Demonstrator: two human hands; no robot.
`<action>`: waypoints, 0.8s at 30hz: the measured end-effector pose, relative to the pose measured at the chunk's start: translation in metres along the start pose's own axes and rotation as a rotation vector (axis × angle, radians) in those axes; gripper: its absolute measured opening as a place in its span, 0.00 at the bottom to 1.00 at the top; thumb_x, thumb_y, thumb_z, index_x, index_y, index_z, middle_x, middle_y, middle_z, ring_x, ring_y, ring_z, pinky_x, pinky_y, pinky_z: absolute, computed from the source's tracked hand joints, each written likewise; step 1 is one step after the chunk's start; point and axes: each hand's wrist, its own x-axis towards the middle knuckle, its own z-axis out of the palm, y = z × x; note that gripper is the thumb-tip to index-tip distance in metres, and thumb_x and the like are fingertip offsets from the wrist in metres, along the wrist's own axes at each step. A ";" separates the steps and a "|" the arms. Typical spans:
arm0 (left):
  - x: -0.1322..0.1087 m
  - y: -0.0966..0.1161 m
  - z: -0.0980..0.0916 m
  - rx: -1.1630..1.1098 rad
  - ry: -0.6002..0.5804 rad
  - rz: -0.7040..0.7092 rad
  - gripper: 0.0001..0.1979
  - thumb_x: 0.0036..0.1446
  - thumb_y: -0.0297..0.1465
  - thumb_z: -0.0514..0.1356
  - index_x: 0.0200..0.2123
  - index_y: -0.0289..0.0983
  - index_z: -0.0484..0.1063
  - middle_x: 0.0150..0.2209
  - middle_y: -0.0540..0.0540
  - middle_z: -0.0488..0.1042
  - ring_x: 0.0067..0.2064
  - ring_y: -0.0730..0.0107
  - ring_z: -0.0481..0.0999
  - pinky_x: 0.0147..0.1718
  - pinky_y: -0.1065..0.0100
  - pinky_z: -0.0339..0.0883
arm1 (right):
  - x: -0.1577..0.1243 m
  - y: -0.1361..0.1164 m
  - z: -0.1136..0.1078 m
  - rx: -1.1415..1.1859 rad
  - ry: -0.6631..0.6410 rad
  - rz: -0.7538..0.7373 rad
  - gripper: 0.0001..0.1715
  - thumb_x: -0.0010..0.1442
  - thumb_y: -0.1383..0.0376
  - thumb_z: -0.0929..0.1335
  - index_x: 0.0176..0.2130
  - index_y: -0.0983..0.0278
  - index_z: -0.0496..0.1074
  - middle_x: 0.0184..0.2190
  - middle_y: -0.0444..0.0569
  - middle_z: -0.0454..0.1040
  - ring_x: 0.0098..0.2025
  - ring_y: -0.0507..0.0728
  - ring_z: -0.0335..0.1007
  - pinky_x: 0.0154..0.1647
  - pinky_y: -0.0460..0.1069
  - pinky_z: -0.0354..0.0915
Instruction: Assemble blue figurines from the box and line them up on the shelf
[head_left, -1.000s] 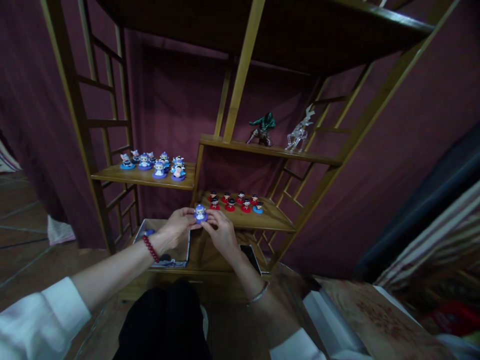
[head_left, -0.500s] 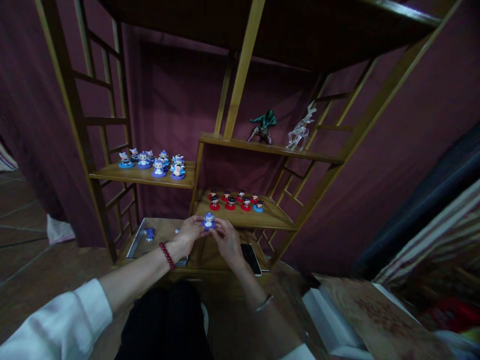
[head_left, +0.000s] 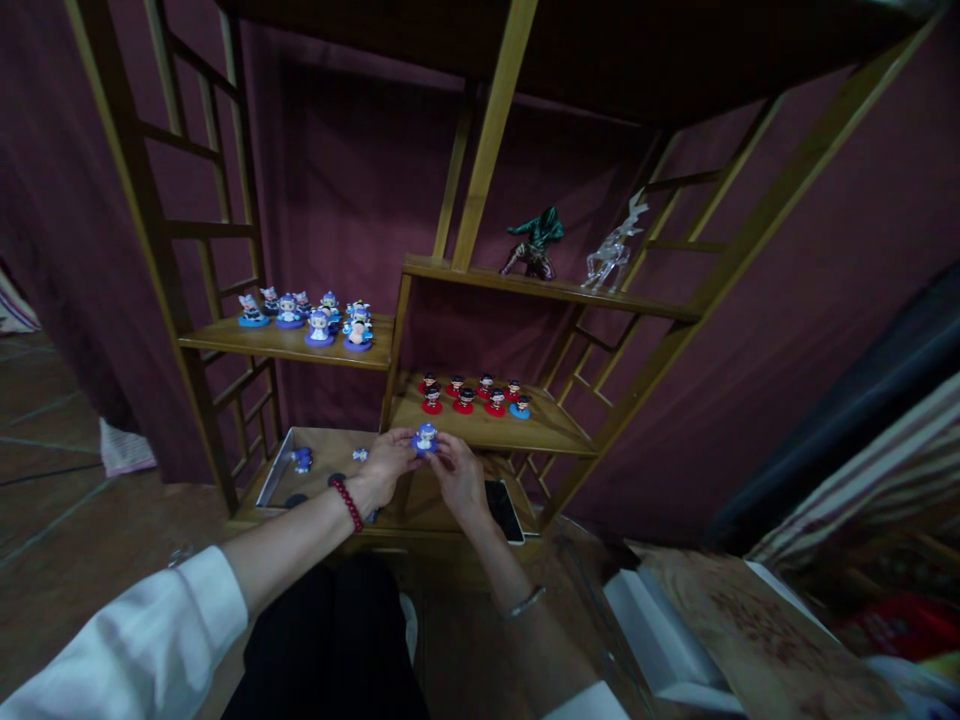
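A small purple-and-white figurine [head_left: 426, 437] on a round purple base is held upright between my two hands, in front of the lower shelf. My left hand [head_left: 390, 465], with a red bead bracelet at the wrist, grips its base from the left. From the right, my right hand [head_left: 459, 475] pinches the same base. Below and left of my hands lies an open shallow box [head_left: 281, 470]; in it are a blue-purple figurine [head_left: 302, 459], a small pale one [head_left: 361, 455] and dark discs [head_left: 297, 500], partly hidden by my left forearm.
Several purple and blue figurines [head_left: 320, 325] stand on the left shelf. Several red-based figurines and a blue-based one [head_left: 520, 407] fill part of the lower right shelf. Above stand a green hooded figure [head_left: 536, 243] and a clear deer [head_left: 615, 250]. A phone [head_left: 504, 510] lies right of my hands.
My hands and the figurine have shifted slightly right in the view, with the grip unchanged. More of the box's contents now shows beside my left forearm.
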 end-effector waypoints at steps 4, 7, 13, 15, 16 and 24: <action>0.002 -0.002 -0.001 -0.004 -0.022 0.010 0.10 0.46 0.13 0.56 0.30 0.31 0.66 0.25 0.47 0.73 0.27 0.75 0.74 0.31 0.71 0.69 | 0.000 0.003 0.001 -0.007 -0.001 0.010 0.13 0.52 0.66 0.66 0.41 0.63 0.68 0.38 0.50 0.71 0.37 0.54 0.71 0.41 0.50 0.69; 0.003 -0.004 -0.002 -0.002 -0.017 0.015 0.11 0.45 0.12 0.56 0.30 0.31 0.66 0.24 0.48 0.73 0.26 0.76 0.73 0.30 0.72 0.69 | 0.000 0.002 0.001 -0.004 0.002 0.027 0.13 0.52 0.65 0.66 0.40 0.63 0.68 0.38 0.50 0.71 0.37 0.54 0.71 0.41 0.50 0.69; 0.005 -0.005 0.001 -0.003 -0.018 0.015 0.09 0.45 0.14 0.58 0.29 0.31 0.67 0.25 0.47 0.74 0.26 0.77 0.73 0.30 0.73 0.69 | 0.002 0.004 -0.001 0.007 -0.007 0.037 0.14 0.51 0.66 0.66 0.41 0.63 0.68 0.38 0.50 0.70 0.38 0.54 0.71 0.41 0.50 0.70; 0.006 -0.005 0.004 -0.001 -0.011 0.007 0.09 0.45 0.14 0.58 0.29 0.31 0.67 0.25 0.47 0.74 0.26 0.77 0.73 0.30 0.73 0.69 | 0.003 0.006 -0.001 0.015 -0.011 0.031 0.14 0.51 0.67 0.66 0.41 0.63 0.68 0.38 0.50 0.70 0.38 0.54 0.71 0.41 0.50 0.70; 0.007 -0.004 0.005 -0.004 -0.006 0.007 0.09 0.45 0.14 0.58 0.28 0.31 0.67 0.25 0.47 0.74 0.26 0.77 0.73 0.30 0.73 0.69 | 0.004 0.007 -0.001 0.021 -0.012 0.027 0.14 0.51 0.67 0.66 0.41 0.63 0.68 0.39 0.50 0.69 0.38 0.54 0.71 0.41 0.50 0.70; 0.015 -0.010 0.013 -0.003 -0.001 0.018 0.10 0.43 0.12 0.58 0.27 0.31 0.66 0.22 0.48 0.73 0.25 0.77 0.72 0.29 0.73 0.69 | 0.007 0.013 -0.004 0.074 0.014 0.027 0.14 0.50 0.68 0.66 0.40 0.63 0.68 0.38 0.50 0.69 0.39 0.54 0.71 0.42 0.50 0.70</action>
